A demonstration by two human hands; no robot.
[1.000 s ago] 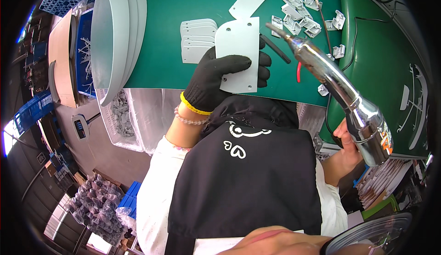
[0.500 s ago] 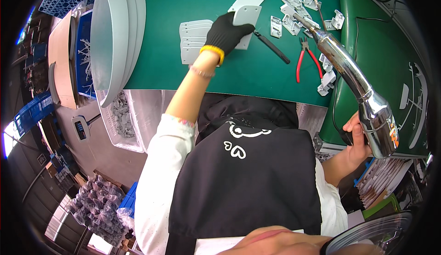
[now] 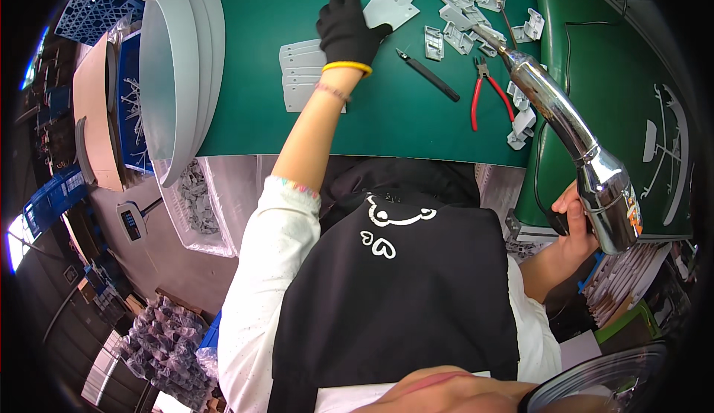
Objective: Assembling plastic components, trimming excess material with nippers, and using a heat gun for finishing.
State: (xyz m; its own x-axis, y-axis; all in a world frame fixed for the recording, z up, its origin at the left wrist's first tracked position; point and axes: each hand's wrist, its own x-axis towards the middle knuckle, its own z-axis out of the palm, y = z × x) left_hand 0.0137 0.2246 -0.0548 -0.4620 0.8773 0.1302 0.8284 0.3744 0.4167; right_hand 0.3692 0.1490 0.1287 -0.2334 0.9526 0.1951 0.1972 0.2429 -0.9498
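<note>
My left hand (image 3: pixel 348 32), in a black glove with a yellow cuff, lies over the far right end of a row of overlapping light grey plates (image 3: pixel 301 78). Its fingers are stretched out and the thumb points right. Just right of the thumb, another grey plate (image 3: pixel 390 9) with small holes rests on the green table. My bare right hand (image 3: pixel 573 227) grips the dark handle of a chrome heat gun (image 3: pixel 554 97). The gun's nozzle points away, over a heap of small grey plastic clips (image 3: pixel 457 15).
A black-handled craft knife (image 3: pixel 431 77) and red-handled pliers (image 3: pixel 487 93) lie on the green table (image 3: pixel 253 127). Large curved grey panels (image 3: pixel 171 63) stand along its left edge. A clear bin (image 3: pixel 197 220) of small parts sits below. A cable (image 3: pixel 569 56) crosses the green surface at right.
My left hand has moved left and away, off the plate it held at the right, to the overlapping plates. My right hand and the heat gun have barely moved.
</note>
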